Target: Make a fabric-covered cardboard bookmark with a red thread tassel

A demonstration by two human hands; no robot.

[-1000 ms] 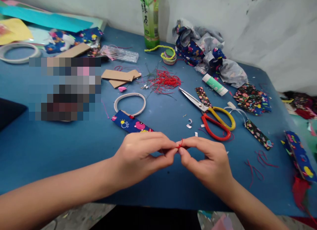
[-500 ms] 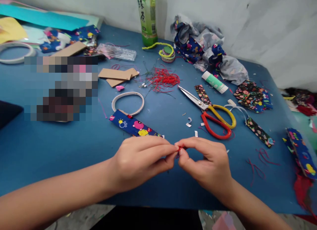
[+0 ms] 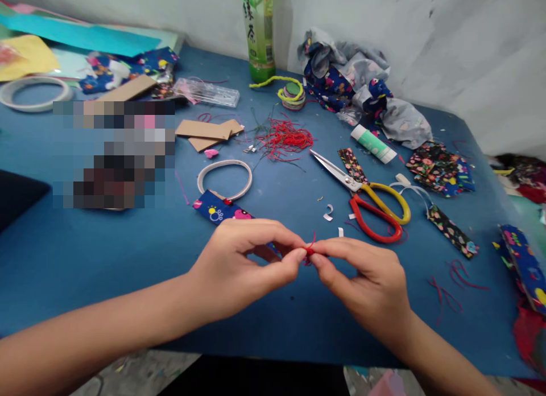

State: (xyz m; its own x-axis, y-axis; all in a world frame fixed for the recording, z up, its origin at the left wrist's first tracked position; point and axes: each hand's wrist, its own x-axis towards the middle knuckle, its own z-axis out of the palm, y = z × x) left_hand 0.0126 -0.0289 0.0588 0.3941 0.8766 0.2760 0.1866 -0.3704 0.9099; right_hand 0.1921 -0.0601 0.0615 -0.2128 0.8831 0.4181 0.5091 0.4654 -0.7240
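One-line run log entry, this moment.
left hand: pinching small red thread piece | right hand: pinching same | yellow-and-red-handled metal scissors: on table

The left hand (image 3: pixel 249 271) and right hand (image 3: pixel 367 282) pinch a red thread (image 3: pixel 310 251) at lower center. Scissors (image 3: pixel 360 194) lie right of center, below a glue stick (image 3: pixel 373 144).

A small knotted piece of thin red thread (image 3: pixel 310 251) is pinched between the fingertips of the left hand (image 3: pixel 249 268) and the right hand (image 3: pixel 369 279), and is held above the blue surface (image 3: pixel 145 254). A fine, slightly curved loose end is pointed upward from the bunched red middle. A small purplish part is seen just below; the rest is hidden by the fingers.
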